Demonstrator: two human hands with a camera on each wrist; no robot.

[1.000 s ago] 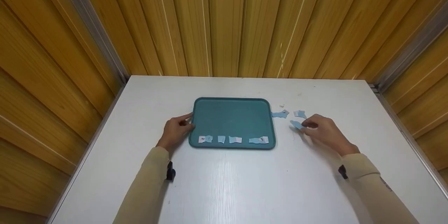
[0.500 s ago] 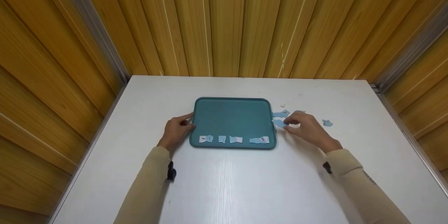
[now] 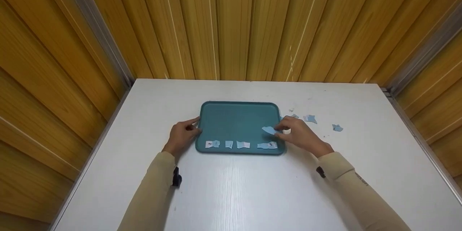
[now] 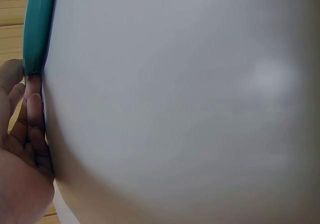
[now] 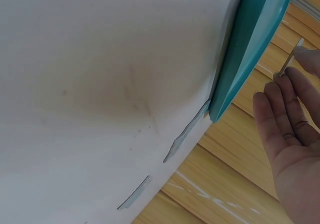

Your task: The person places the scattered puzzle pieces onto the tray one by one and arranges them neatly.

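Observation:
My left hand point(image 3: 181, 136) holds the left rim of a green tray point(image 3: 234, 119). In the left wrist view its fingertips meet the tray's edge point(image 4: 39, 28). Between thumb and fingers, my right hand point(image 3: 305, 137) pinches a torn light-blue paper piece point(image 3: 269, 130) above the tray's right side. The right wrist view shows that piece point(image 5: 291, 56) edge-on, raised off the tray. Along the tray's near edge lie a paper piece point(image 3: 212, 144) with a white end, a small blue piece point(image 3: 229, 144), a blue-and-white piece point(image 3: 243, 145) and a longer piece point(image 3: 267, 145).
Right of the tray, a paper piece point(image 3: 295, 116) lies partly hidden behind my right hand. Farther right are a blue-and-white piece point(image 3: 310, 118) and a small jagged piece point(image 3: 337, 127). The white table point(image 3: 231, 195) backs onto yellow wood-look panels point(image 3: 234, 25).
My right hand has carried the pinched paper piece leftward, from over the table to above the tray. The jagged piece at the right has come into view. My left hand keeps its place.

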